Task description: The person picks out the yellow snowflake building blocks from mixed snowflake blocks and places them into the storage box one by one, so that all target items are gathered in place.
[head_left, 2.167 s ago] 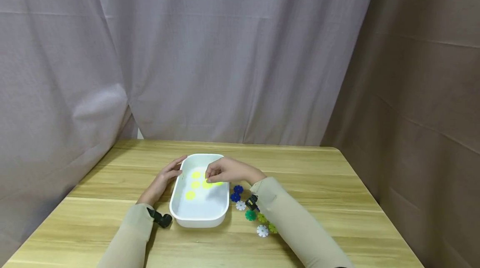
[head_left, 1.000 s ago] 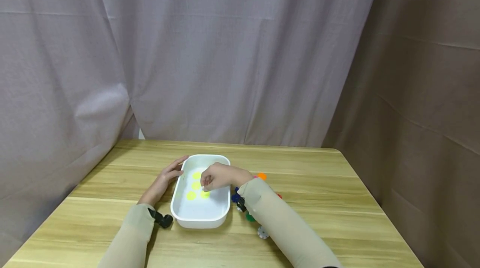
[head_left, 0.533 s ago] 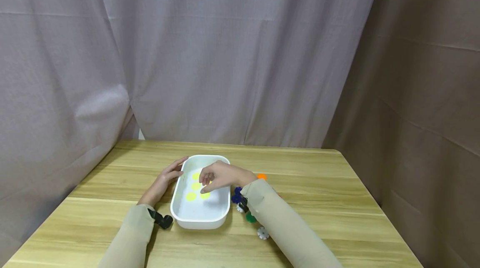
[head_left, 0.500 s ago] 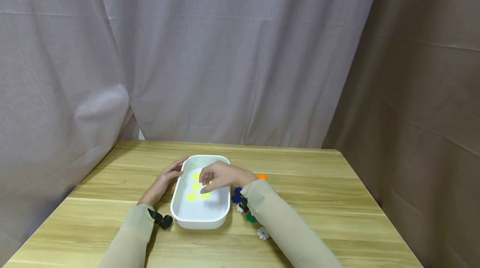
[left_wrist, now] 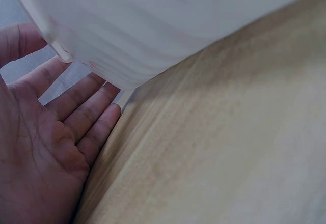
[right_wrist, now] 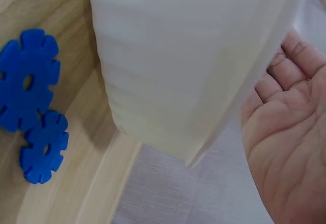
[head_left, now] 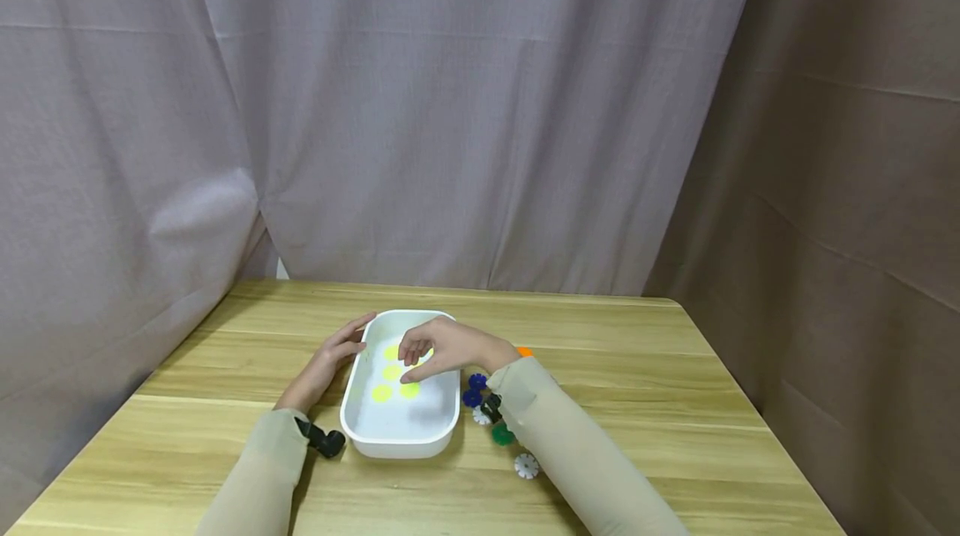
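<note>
Yellow discs [head_left: 382, 393], several of them, lie flat in a white rectangular tray [head_left: 400, 441]. At the tray's left side, my left hand [head_left: 327, 363] touches the rim and outer wall, its fingers nearly straight in the left wrist view. Over the tray's right half hovers my right hand [head_left: 446, 348], thumb and fingers apart, with nothing seen between them. It covers some discs. In the right wrist view, the tray wall [right_wrist: 153, 56] hides the fingertips of that hand.
Right of the tray lie notched discs: blue [head_left: 477, 382], white [head_left: 527, 466], green [head_left: 502, 434] and orange [head_left: 524, 352]. My right sleeve [head_left: 585, 444] blocks part of that area. Grey curtains [head_left: 450, 144] hang behind the wooden table [head_left: 600, 328].
My right hand moved nearer with a pinched yellow disc, then its fingers parted; the disc lies in the tray. Since then the hand has shifted slightly up and right. My left hand stayed put.
</note>
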Demonstrator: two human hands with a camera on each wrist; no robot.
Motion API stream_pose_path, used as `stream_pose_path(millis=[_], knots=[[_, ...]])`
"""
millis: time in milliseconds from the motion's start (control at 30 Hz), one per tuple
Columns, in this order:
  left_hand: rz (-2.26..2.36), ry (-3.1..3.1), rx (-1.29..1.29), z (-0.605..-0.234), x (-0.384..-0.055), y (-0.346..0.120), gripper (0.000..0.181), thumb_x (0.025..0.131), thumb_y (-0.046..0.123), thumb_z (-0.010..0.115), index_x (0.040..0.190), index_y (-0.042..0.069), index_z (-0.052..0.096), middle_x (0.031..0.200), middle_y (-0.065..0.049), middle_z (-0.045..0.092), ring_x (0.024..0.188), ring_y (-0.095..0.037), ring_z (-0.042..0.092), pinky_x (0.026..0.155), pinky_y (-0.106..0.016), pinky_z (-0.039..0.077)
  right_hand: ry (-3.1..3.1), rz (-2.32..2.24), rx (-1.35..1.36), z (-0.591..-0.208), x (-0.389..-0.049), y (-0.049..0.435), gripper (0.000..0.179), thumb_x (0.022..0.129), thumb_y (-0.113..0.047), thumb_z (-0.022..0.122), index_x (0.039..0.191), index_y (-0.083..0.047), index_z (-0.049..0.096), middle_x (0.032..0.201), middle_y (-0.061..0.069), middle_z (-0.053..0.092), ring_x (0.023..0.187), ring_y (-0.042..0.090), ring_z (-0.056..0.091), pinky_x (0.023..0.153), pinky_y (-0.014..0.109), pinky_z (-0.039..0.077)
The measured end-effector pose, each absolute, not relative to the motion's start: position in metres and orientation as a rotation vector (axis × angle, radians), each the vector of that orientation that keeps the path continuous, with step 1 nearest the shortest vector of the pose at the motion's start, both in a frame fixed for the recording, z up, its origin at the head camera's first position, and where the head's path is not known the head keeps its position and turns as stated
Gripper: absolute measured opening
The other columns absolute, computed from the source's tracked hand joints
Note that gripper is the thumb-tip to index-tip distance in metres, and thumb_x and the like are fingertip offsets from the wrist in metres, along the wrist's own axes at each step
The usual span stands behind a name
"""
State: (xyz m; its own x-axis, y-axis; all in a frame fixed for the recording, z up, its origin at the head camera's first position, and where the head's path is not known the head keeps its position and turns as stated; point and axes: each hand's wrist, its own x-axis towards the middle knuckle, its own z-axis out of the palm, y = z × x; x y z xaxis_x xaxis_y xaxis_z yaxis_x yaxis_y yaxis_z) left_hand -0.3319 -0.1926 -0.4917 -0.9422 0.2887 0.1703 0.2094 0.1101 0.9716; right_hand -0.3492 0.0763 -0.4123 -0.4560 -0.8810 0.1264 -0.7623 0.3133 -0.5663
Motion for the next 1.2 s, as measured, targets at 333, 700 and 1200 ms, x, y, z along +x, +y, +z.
stream_pose_path(millis=[333,700,1200], knots=[[2.004,2.274,0.521,-0.493,-0.332,-0.194,0.058,0.098,0.02,0.051,0.155,0.019,0.042,0.15,-0.02,0.046,0.134,-0.034,0.044,0.111,-0.046,0.031,2.35,-0.87,-1.489,-0.408,-0.346,0.078,0.042,0.085,-0.037,0.081,0.11,-0.004,0.071,0.101,0.007,0.073,0.092,0.013,0.067,0.087,0.043,0.055],[1.994,2.287,0.502,-0.493,-0.332,-0.192,0.057,0.098,0.02,0.051,0.155,0.016,0.041,0.149,-0.023,0.046,0.133,-0.036,0.045,0.111,-0.045,0.031,2.411,-0.869,-1.485,-0.399,-0.342,0.087,0.03,0.088,-0.03,0.078,0.107,-0.008,0.07,0.096,-0.008,0.069,0.091,0.007,0.065,0.089,0.04,0.055],[1.999,2.291,0.48,-0.493,-0.331,-0.193,0.057,0.098,0.02,0.052,0.155,0.019,0.042,0.148,-0.02,0.048,0.133,-0.036,0.047,0.114,-0.049,0.026,2.441,-1.068,-1.404,-0.393,-0.336,0.136,0.02,0.092,-0.026,0.075,0.103,-0.009,0.071,0.094,-0.008,0.07,0.09,0.011,0.066,0.087,0.035,0.055]])
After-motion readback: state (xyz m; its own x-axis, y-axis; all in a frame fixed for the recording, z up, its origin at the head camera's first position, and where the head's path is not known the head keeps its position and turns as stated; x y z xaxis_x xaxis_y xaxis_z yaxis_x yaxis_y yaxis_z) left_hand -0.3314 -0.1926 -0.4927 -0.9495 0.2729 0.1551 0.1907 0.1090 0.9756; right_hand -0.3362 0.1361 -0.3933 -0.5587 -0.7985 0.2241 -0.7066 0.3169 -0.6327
